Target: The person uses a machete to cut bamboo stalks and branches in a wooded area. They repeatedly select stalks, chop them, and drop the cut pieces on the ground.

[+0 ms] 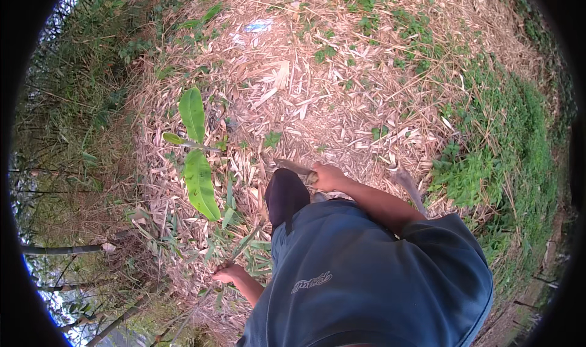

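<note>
In front of my dark-clad knee (285, 195), my right hand (328, 177) is closed round the end of a tool. Its dull grey-brown, blade-like part (293, 166) points left, just above the litter, and looks like a machete. Lower on the left, my left hand (227, 274) grips a thin green-brown stalk (245, 243). The stalk slants from beside my knee, past the hand, toward the lower left. My shirt hides part of the left forearm.
A young broad-leaved plant (200, 182) stands left of my knee. Dry leaves (317, 109) cover the ground. Green weeds (488, 176) grow on the right, and a cut pole (67, 249) juts in from the left. A blue-white scrap (259, 25) lies farther off.
</note>
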`<state>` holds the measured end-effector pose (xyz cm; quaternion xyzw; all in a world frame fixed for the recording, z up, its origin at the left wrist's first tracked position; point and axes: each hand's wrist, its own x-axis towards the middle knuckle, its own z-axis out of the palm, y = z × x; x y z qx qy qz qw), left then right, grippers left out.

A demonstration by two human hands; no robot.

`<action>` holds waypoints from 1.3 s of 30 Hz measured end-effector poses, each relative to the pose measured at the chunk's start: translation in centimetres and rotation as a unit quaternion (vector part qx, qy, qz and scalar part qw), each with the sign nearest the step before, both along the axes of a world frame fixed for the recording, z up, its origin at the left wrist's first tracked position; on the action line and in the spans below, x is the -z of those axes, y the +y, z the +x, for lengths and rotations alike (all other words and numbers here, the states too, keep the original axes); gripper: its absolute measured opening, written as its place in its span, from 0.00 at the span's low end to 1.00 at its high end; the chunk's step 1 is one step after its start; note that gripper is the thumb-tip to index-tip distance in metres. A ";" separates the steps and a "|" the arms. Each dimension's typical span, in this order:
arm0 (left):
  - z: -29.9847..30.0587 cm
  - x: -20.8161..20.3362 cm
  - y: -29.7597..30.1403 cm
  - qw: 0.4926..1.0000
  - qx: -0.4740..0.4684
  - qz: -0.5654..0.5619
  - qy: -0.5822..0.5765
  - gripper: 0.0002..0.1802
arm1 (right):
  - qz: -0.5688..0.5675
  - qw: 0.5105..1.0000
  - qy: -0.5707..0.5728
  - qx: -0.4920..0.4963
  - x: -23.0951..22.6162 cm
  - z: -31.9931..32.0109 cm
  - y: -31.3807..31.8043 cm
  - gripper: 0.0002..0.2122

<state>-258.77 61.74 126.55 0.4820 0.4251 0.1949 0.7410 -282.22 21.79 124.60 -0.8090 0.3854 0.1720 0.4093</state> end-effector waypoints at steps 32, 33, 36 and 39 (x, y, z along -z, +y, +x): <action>52.2 4.6 -38.3 0.858 -0.337 0.356 0.155 0.30 | -0.013 0.947 0.303 -0.105 16.9 59.7 -65.6 0.19; 52.0 4.3 -39.1 0.841 -0.355 0.373 0.163 0.31 | -0.029 0.941 0.283 -0.181 17.8 63.1 -68.0 0.19; 53.7 3.2 -42.6 0.792 -0.393 0.428 0.188 0.34 | 0.053 0.960 0.271 -0.048 24.6 69.8 -74.6 0.12; 54.9 4.4 -46.5 0.746 -0.401 0.469 0.250 0.37 | 0.108 0.964 0.241 -0.035 22.9 79.7 -77.8 0.08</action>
